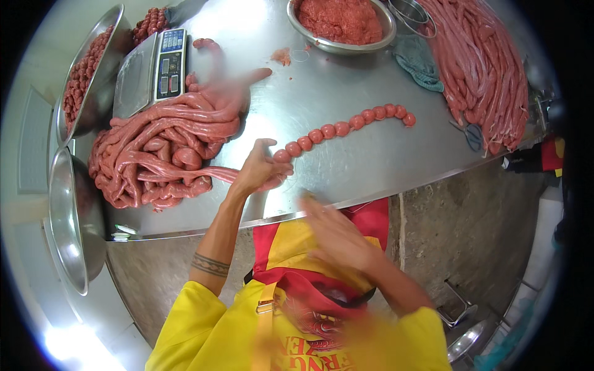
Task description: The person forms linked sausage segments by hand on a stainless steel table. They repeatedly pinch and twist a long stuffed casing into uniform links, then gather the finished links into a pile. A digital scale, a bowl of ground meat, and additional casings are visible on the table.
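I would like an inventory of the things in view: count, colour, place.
Table: one, silver, centre
Linked sausage chain: one, red, mid-table
Loose sausage coils: one pile, red, table left
Long sausage strands: one heap, pink, right
Scale: one, grey, upper left
Large bowls: two, silver, left
Linked sausages: many, red, upper large bowl, behind scale
Steel bowl: one, silver, top centre
Minced meat: one mound, red, inside
Cloth: one, teal, upper right
Scissors: one pair, blue, right
Apron: one, red and yellow, lower centre
Left hand: one, yellow sleeve, chain's left end
Right hand: one, yellow sleeve, over apron, blurred
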The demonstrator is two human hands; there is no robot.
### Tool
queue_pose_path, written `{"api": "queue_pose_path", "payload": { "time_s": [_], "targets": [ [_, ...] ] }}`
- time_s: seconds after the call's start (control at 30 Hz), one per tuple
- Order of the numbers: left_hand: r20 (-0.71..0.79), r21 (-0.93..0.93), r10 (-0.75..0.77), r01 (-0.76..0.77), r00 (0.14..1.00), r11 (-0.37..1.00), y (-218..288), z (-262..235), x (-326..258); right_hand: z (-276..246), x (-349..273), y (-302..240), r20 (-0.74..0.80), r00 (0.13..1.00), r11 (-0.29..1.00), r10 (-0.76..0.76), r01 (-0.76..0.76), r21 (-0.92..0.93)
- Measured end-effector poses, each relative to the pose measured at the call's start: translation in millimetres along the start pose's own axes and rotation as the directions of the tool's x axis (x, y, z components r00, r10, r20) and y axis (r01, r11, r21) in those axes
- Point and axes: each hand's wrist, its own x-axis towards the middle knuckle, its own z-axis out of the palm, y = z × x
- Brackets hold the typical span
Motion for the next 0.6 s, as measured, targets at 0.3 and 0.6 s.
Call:
{"api": "queue_pose_path", "payload": {
  "time_s": [0.3, 0.6],
  "targets": [
    [0.06, -0.525, -0.081, 0.1, 0.995, 0.845, 18, -6, 23, -16, -390, 97, -0.266, 0.384, 0.463, 0.884, -0.645, 0.608],
    [-0.165, 0.287, 0.254, -0.2, 0.953, 0.937, -13, 27, 21, -19, -418, 313, -0.109, 0.186, 0.202, 0.977, -0.618, 0.76]
  ]
}}
